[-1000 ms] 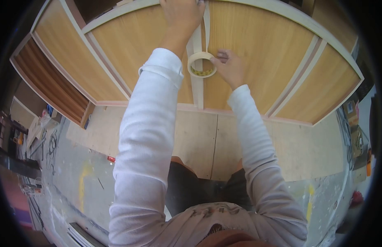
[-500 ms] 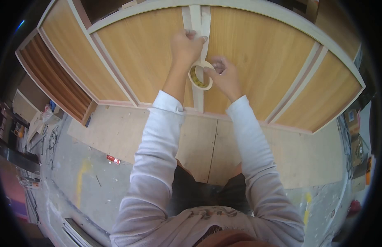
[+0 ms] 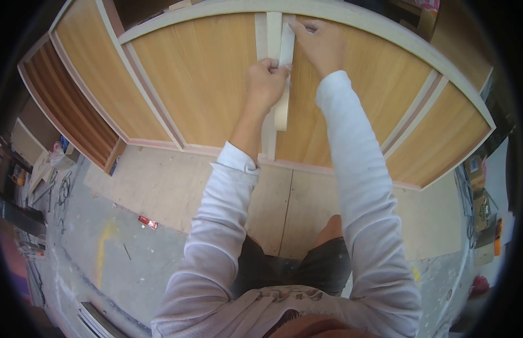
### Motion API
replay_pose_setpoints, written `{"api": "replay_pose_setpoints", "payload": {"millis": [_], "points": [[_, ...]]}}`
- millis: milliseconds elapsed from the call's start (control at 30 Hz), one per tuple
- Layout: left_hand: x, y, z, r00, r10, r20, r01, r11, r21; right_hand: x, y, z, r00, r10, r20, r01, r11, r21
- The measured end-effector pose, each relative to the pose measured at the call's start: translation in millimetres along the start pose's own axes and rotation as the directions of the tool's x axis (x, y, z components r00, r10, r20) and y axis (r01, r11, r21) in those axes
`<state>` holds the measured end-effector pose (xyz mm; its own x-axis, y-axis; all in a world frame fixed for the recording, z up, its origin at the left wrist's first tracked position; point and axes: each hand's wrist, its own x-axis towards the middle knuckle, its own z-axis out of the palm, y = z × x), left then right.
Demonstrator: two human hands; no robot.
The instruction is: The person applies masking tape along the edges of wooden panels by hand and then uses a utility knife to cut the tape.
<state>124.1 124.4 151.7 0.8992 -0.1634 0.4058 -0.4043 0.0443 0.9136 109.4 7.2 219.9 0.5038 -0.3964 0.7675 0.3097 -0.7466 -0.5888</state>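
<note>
A roll of masking tape hangs edge-on along the right side of the panel's pale centre strip. My left hand is closed around the tape just above the roll, thumb and fingers pinched on it. From there a pale length of tape runs up the strip's right edge towards the top rail. My right hand is at the upper end, its fingers curled and one tip against the tape near the rail. Nothing shows inside the right hand.
The large wood panel has pale framing and a slatted section at far left. Pale boards lie under it. A red packet is on the grey floor. Cables and boxes line the sides.
My right hand has left the roll and moved up to the tape's top end. The left hand has come slightly down. The roll has turned from face-on to edge-on.
</note>
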Motion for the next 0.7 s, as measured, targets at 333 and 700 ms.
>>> {"api": "replay_pose_setpoints", "payload": {"millis": [333,700], "points": [[-7.3,-2.2,-1.4,1.0,0.005,0.024,-0.004,1.0,-0.03,6.5,-6.2,18.7,0.994,0.085,-0.068,-0.09,0.993,-0.077],[-50.9,-40.9,12.0,0.995,-0.094,-0.023,0.093,0.995,-0.02,5.4,-1.4,23.3,0.995,0.032,-0.091,-0.046,0.987,-0.151]]}}
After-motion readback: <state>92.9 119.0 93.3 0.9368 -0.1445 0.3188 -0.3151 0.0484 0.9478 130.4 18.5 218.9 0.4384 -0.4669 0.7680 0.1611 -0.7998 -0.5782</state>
